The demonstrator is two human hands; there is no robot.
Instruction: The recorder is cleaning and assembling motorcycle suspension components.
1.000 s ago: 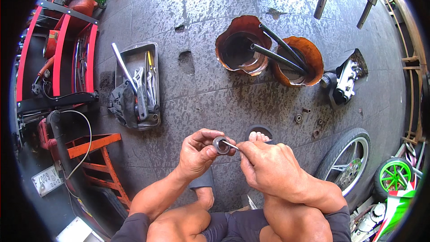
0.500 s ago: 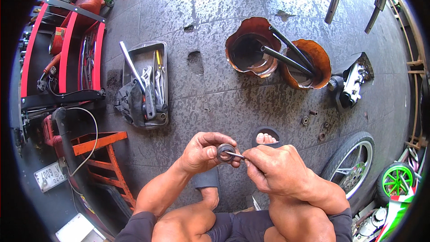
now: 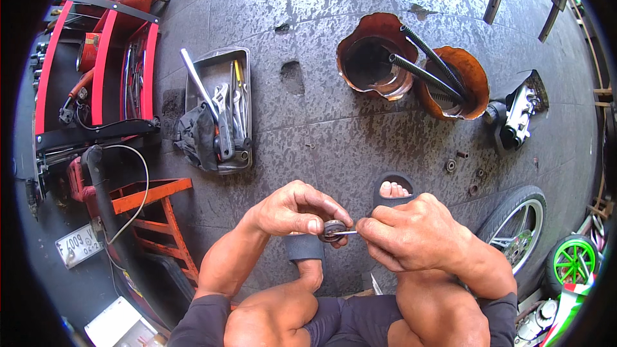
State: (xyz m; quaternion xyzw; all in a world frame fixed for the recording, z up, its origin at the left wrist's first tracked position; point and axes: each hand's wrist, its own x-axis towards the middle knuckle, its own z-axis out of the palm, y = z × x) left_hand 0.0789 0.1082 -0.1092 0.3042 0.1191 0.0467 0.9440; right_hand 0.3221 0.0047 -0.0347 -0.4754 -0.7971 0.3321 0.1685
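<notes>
Between the thumb and fingers of my left hand (image 3: 290, 211) sits a small dark ring-shaped part (image 3: 331, 225), in front of my knees. My right hand (image 3: 411, 231) is closed around a thin metal-shafted tool (image 3: 347, 232); its handle is hidden in the fist, so its exact kind does not show. The tool's tip reaches the ring, at its edge or opening; which of the two I cannot tell. Both hands are close together above the floor, between my two sandalled feet.
Two rusty cans (image 3: 379, 93), one with two long black springs (image 3: 427, 77), stand ahead. A tray of wrenches (image 3: 249, 109) lies left, beside a red tool rack (image 3: 98, 77). Small metal parts (image 3: 451, 165) lie near a wheel (image 3: 517, 231) on the right. An orange metal stand (image 3: 154, 199) is left.
The ring has tilted in my left hand, so its face now shows less, and it sits slightly lower. The tool has turned more level. The whole view has shifted a little.
</notes>
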